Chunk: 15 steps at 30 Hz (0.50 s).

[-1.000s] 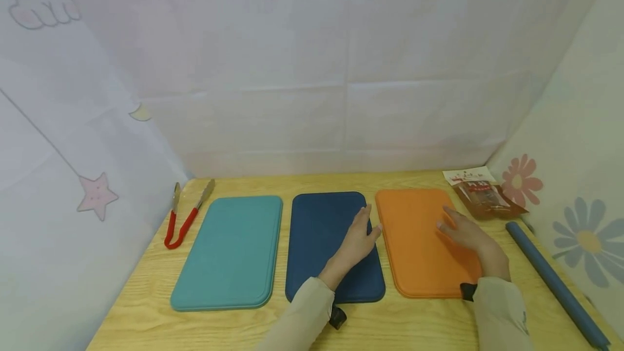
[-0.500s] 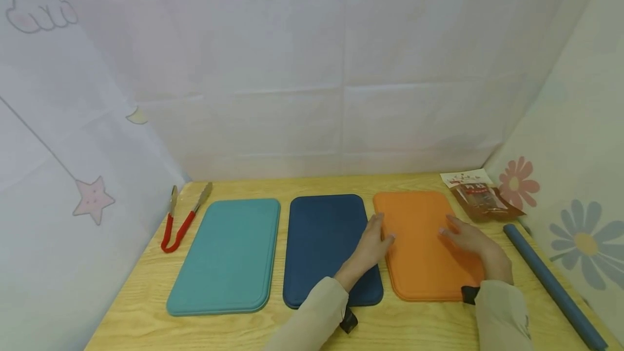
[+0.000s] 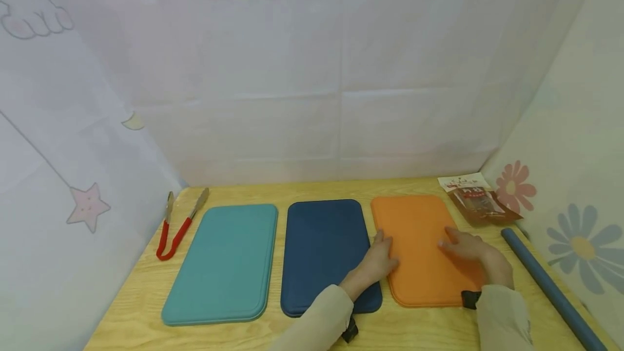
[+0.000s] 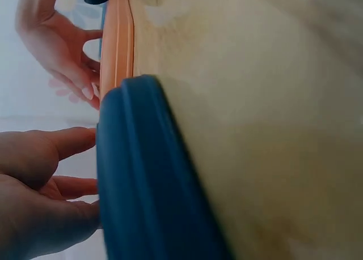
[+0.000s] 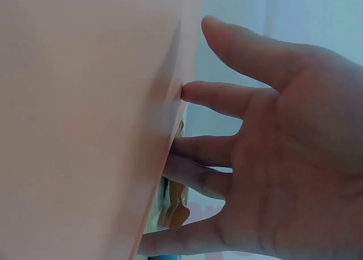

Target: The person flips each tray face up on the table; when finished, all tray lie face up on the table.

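An orange board point(image 3: 416, 232) with rounded corners lies flat at the right of the row. My left hand point(image 3: 372, 264) is at its left edge, the wrist passing over the navy board point(image 3: 324, 248). In the left wrist view, that hand point(image 4: 45, 186) shows behind the thick rim of the navy board point(image 4: 142, 158). My right hand point(image 3: 475, 251) is over the orange board's right side. Its fingers are spread in the right wrist view, where the hand point(image 5: 283, 141) has fingertips right at the edge of the orange board point(image 5: 85, 124).
A teal board point(image 3: 224, 264) lies left of the navy one. Red-handled tongs point(image 3: 175, 237) rest at the far left. A brown food packet point(image 3: 480, 202) sits at the back right, and a grey-blue roll point(image 3: 551, 291) lies along the right edge. Patterned fabric walls point(image 3: 263, 69) enclose the wooden table point(image 3: 234, 335).
My left hand has moved right and nearer, from over the navy board to the orange board's left edge. The right hand has stayed nearly in place. The view has shifted slightly.
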{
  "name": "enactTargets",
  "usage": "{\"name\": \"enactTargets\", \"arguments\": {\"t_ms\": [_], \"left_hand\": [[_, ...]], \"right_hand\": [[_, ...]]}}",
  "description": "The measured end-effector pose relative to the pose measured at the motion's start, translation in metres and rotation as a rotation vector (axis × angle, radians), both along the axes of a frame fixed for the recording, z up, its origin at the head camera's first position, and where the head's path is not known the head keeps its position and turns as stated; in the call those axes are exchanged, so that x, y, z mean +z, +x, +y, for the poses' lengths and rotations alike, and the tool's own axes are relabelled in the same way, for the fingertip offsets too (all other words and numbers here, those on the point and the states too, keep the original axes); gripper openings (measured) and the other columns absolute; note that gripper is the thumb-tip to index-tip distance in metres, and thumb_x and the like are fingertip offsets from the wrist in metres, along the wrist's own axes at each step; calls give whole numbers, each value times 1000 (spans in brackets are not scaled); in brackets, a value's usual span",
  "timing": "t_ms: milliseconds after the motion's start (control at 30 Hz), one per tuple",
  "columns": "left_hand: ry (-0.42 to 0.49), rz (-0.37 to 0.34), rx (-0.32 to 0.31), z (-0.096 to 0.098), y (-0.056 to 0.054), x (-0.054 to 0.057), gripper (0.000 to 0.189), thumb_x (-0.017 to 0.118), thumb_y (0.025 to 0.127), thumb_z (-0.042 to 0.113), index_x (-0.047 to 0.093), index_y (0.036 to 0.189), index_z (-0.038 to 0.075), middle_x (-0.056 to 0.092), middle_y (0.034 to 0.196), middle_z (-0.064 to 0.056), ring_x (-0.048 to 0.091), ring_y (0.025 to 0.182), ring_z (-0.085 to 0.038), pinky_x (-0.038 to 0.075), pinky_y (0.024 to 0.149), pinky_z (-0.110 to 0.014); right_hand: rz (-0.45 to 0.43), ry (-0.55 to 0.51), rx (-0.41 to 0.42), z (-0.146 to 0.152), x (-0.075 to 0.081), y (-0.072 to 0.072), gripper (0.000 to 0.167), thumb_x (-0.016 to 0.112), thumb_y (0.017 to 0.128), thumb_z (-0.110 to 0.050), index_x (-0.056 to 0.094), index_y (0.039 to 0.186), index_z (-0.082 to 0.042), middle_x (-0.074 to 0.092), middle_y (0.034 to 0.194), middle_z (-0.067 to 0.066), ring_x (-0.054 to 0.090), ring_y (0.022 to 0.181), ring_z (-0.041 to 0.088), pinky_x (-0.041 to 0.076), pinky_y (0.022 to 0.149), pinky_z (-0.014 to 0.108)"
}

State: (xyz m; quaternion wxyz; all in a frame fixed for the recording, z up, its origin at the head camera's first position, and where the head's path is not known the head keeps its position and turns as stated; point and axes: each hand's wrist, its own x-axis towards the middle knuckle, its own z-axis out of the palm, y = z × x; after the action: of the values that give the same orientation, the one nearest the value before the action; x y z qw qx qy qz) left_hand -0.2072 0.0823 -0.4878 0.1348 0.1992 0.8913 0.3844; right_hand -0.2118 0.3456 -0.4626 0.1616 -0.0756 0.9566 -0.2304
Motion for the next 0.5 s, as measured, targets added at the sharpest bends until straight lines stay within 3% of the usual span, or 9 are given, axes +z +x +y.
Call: {"name": "enactTargets", "arguments": {"t_ms": [200, 367, 500], "left_hand": [[-72, 55, -38, 3, 0, 4, 58, 68, 91, 16, 45, 141, -2, 19, 155, -25, 34, 139, -29, 44, 98, -27], [-45, 19, 1, 5, -1, 2, 63, 73, 87, 17, 46, 141, -2, 20, 156, -21, 27, 142, -28, 38, 105, -31], [-26, -2, 36, 6, 0, 0, 66, 76, 84, 18, 47, 140, -1, 21, 156, -20, 25, 143, -29, 38, 106, -32]], "right_hand": [[9, -5, 16, 1, 10, 2, 75, 63, 94, -29, 29, 138, 21, 30, 136, 47, 23, 122, 68, 22, 97, 74], [29, -39, 43, 4, 15, 0, 76, 74, 85, -18, 34, 136, 22, 31, 135, 46, 28, 124, 62, 27, 99, 68], [48, -82, 26, 8, 9, 0, 75, 77, 81, -16, 39, 135, 20, 37, 134, 44, 32, 123, 61, 32, 97, 67]]}}
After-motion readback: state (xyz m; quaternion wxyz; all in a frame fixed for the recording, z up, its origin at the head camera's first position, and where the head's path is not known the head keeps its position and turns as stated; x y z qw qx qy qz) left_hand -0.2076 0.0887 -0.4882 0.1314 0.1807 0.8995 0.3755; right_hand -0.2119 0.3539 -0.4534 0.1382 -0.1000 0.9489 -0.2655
